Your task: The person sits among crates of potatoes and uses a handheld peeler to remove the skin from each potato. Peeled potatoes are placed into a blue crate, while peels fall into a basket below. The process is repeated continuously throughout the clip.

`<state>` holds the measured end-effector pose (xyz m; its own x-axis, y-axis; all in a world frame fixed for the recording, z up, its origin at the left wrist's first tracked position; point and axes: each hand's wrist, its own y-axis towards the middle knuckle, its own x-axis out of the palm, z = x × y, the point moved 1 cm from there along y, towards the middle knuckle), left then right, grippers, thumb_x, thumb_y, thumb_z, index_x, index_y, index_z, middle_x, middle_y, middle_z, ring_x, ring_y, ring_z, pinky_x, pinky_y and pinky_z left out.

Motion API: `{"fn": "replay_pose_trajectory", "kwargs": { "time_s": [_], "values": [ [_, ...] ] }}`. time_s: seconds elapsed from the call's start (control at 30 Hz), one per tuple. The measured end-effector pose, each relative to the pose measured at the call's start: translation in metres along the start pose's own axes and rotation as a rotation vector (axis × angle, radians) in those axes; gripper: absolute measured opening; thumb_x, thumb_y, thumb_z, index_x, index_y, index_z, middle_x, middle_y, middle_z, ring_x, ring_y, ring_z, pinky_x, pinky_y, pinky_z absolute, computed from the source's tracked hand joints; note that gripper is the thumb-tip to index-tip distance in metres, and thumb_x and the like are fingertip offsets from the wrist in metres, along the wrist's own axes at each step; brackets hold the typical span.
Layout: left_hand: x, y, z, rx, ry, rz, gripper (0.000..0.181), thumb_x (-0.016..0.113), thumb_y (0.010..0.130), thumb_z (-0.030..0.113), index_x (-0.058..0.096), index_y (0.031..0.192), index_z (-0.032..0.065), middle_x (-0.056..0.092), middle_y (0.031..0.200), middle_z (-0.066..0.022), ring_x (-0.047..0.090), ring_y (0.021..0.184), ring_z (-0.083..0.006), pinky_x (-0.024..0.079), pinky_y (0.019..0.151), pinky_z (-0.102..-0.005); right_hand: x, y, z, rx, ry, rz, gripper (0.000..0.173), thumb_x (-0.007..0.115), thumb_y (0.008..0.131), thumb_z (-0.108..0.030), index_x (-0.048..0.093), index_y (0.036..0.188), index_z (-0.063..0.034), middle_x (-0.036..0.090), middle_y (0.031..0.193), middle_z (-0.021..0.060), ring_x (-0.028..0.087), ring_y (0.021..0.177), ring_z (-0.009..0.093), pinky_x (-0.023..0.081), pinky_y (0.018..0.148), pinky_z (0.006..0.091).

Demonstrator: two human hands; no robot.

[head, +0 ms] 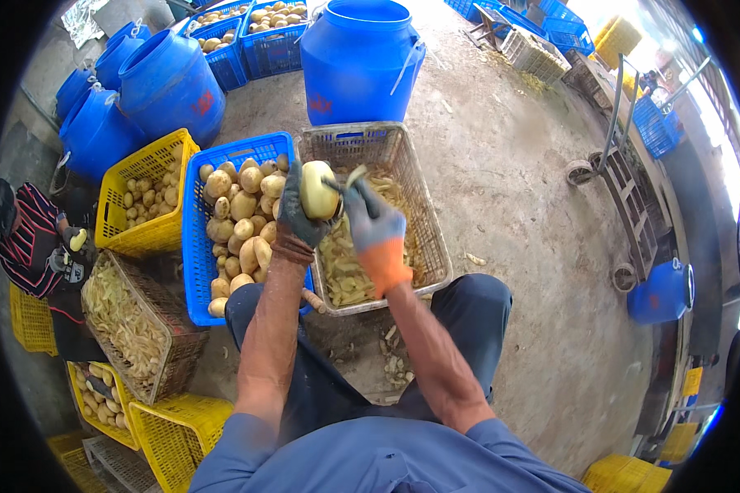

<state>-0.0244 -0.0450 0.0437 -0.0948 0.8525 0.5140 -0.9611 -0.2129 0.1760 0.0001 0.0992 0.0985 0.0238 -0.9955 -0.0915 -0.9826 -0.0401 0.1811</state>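
In the head view my left hand [302, 209], in a dark, dirty glove, holds a large, mostly peeled potato [319, 191]. My right hand [373, 225], in a grey and orange glove, grips a dark-handled peeler [334, 184] against the potato's right side. A pale strip of peel [356, 175] stands up at the fingers. Below both hands is a dirty grey plastic crate [431, 228] with many peelings [345, 271] inside. Touching its left side, a blue plastic crate [196, 271] holds many unpeeled potatoes [243, 205].
A large blue drum [361, 74] stands just beyond the crates. At left, a co-worker [34, 246] holds a potato near a yellow crate [142, 237] and a tilted crate of peelings [176, 351]. A hand truck [629, 209] lies at right. Scraps [394, 357] litter the floor.
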Motion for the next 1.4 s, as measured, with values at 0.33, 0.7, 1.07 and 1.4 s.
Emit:
{"fn": "replay_pose_trajectory", "kwargs": {
  "time_s": [0.33,0.7,1.07,1.4],
  "values": [
    [0.009,0.009,0.006,-0.412,-0.666,0.311,0.037,0.064,0.091,0.046,0.062,0.109,0.0139,0.068,0.098,-0.0039,0.066,0.086,-0.0242,0.06,0.074,-0.0411,-0.003,-0.062,0.05,-0.099,-0.268,0.035,0.035,0.063,0.094,-0.02,0.063,0.121,0.0022,0.068,0.079,0.0139,0.06,0.069,0.015,0.05,0.061,0.0298],
    [-0.039,0.016,-0.052,-0.115,-0.319,0.212,0.038,0.056,0.096,0.038,0.057,0.118,0.0067,0.064,0.11,-0.0125,0.064,0.1,-0.0251,0.056,0.086,-0.0393,0.008,-0.016,0.002,0.013,-0.178,0.002,0.037,0.063,0.095,-0.017,0.061,0.124,0.0057,0.07,0.08,0.0081,0.056,0.075,0.004,0.05,0.066,0.0267],
    [0.017,0.007,-0.001,-0.333,-0.649,0.054,0.038,0.054,0.097,0.043,0.06,0.115,0.0096,0.066,0.111,-0.0056,0.062,0.099,-0.0198,0.054,0.085,-0.0349,0.008,0.041,0.015,-0.075,-0.106,-0.023,0.036,0.064,0.095,-0.02,0.064,0.121,0.0042,0.073,0.089,0.0126,0.062,0.074,0.008,0.052,0.066,0.0281],
    [0.009,0.007,-0.011,-0.427,-0.766,0.177,0.042,0.058,0.095,0.044,0.061,0.112,0.0065,0.068,0.105,-0.0106,0.066,0.094,-0.0285,0.057,0.076,-0.0419,-0.003,-0.068,0.051,-0.007,-0.179,0.054,0.038,0.065,0.093,-0.017,0.061,0.125,0.0027,0.072,0.086,0.0165,0.064,0.072,0.009,0.052,0.064,0.0285]
  ]
}}
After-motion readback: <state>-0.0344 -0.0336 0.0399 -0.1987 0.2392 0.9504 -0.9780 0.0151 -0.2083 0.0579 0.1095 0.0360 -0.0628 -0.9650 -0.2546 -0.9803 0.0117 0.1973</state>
